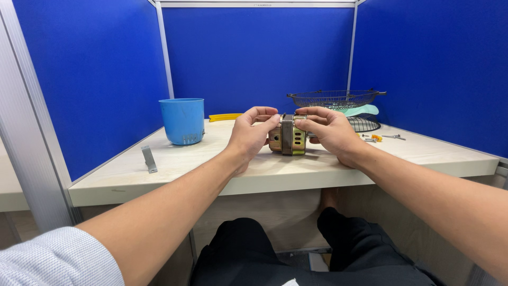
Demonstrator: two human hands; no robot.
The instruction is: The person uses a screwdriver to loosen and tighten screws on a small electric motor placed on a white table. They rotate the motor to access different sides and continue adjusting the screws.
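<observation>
Both hands meet at a small electric motor [286, 135] that sits on the pale wooden table [296, 169], near the middle of its top and a little back from the front edge. The motor is a blocky piece with a brass-coloured housing and a grey laminated band around its middle. The left hand [253, 132] is curled against the motor's left side, thumb and forefinger pinched together at its upper edge. The right hand [327, 130] closes on the right side in the same way, fingers bent and tips touching the top of the housing, so the motor is held between the two hands. To the left stands a blue plastic cup [182, 121], well apart from the motor, and nearer the table's left edge lies a small grey metal bracket [149, 158]. Behind the right hand rests a wire fan guard [337, 98], with a few screws [382, 137] scattered just beside it
</observation>
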